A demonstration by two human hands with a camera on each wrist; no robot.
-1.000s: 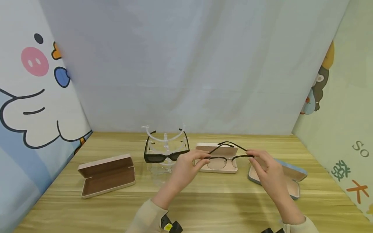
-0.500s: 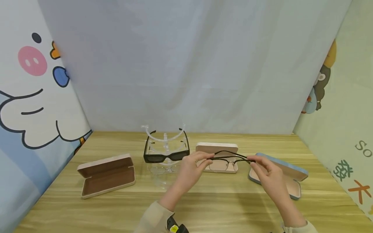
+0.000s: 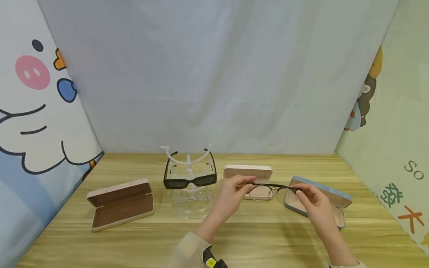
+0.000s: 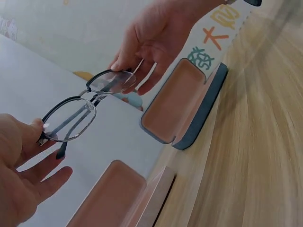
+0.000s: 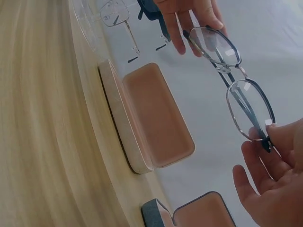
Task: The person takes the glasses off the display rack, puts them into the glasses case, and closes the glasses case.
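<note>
A pair of eyeglasses [image 3: 276,186] with black upper rims and thin metal lower rims is held up between both hands. The left hand [image 3: 231,195] pinches one end of the frame between thumb and fingers. At the opposite end, the right hand [image 3: 316,206] pinches the other hinge corner. Both temples are folded across behind the lenses [image 4: 71,120], as the wrist views show. Behind the eyeglasses stands an open cream case [image 3: 248,172] with pinkish lining. An open blue case [image 3: 321,191] lies beside the right hand, partly covered by it.
A clear display stand [image 3: 190,163] carries black sunglasses [image 3: 189,182] and, lower down, thin wire-rimmed glasses [image 3: 196,195]. Farther left, another open cream case [image 3: 122,204] with brown lining sits on the wooden table [image 3: 134,245]. A pale curtain [image 3: 214,74] hangs at the back.
The temples, which stuck out behind the frame, have been folded in against the lenses. Both hands have shifted slightly right with the eyeglasses.
</note>
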